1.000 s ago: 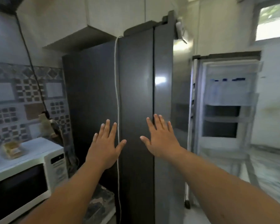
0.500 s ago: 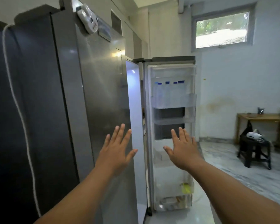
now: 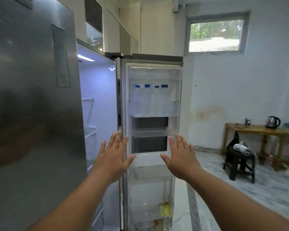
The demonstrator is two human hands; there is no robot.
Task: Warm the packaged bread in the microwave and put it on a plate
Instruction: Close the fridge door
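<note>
Your left hand (image 3: 113, 161) and right hand (image 3: 182, 160) were raised flat, fingers spread, grasping nothing, before the open refrigerator door (image 3: 153, 130). The packaged bread was not in view. The door's clear plastic shelves held blue-capped bottles (image 3: 148, 97); the closed door (image 3: 32, 105) was brushed steel.

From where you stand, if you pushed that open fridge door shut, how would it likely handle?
The open fridge door likely swings stiffly as one rigid panel. It is probably heavy for its size, since the water bottles fill its upper bin. A hard shove may rattle or tip them. Both the left hand and right hand are spread open, touching nothing.
</note>
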